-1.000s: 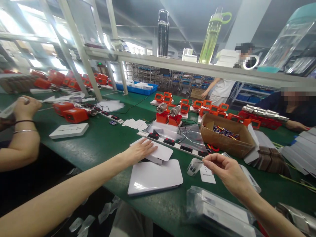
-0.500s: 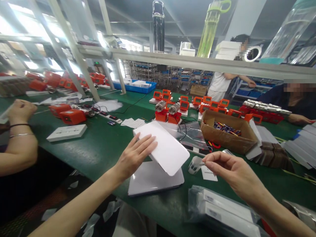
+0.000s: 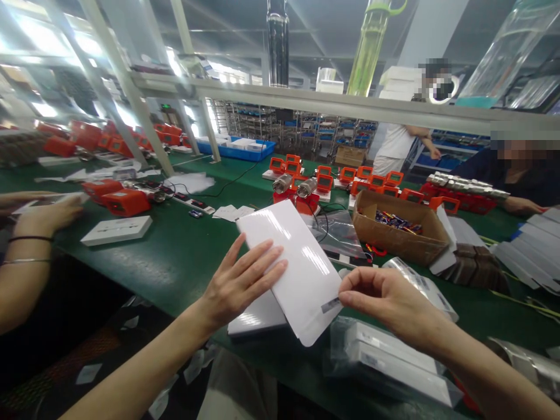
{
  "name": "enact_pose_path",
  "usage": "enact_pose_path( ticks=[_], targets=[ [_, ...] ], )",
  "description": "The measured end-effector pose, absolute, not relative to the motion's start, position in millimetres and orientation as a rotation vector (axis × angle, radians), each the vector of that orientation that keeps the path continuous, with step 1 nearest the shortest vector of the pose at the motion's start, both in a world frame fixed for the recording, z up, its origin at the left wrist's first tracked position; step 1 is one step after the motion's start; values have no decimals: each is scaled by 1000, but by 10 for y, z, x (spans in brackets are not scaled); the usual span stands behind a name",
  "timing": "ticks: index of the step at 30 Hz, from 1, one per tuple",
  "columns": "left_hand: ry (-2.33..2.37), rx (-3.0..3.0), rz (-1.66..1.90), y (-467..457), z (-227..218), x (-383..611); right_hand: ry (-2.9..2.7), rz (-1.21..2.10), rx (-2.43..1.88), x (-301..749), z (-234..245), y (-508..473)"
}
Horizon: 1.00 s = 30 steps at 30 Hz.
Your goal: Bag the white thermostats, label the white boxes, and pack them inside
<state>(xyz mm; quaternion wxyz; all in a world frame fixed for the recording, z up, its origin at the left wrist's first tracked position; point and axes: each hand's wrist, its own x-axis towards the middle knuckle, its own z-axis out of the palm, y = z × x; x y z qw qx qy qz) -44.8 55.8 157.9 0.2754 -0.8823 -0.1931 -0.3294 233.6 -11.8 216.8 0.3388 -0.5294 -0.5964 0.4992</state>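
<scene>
A flat white box (image 3: 301,251) with a glossy top lies at an angle over a second white box (image 3: 258,315) on the green table. My left hand (image 3: 249,277) rests on the upper box's left side, fingers stretched out flat across it. At the box's near right corner, my right hand (image 3: 371,291) pinches the end of a small label (image 3: 330,305) with dark print. The label lies against the box's surface. Behind my right hand is a curled clear strip of labels (image 3: 422,286). White boxes in a clear bag (image 3: 389,356) lie just below that hand.
A cardboard box (image 3: 400,227) of small batteries stands at the right, beside stacked flat cartons (image 3: 476,262). Orange housings (image 3: 324,181) fill the back. A co-worker's hands (image 3: 52,213) are at the left, near another white box (image 3: 116,229). Bottles stand on the shelf (image 3: 350,105).
My right hand has moved left to the box's corner with the label, which now lies against the box. The upper box has turned and its near corner has come closer to me.
</scene>
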Motion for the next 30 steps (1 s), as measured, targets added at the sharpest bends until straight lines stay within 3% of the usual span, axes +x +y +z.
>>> enact_pose_path(
  ticks=[18, 30],
  targets=[
    [-480, -2360, -908, 446, 1599, -393, -1820, 1130, -1619, 2136, 2258, -99],
    [-487, -2320, -936, 392, 1579, -379, -2020, 654, -1773, 2057, 2238, -147]
  ],
)
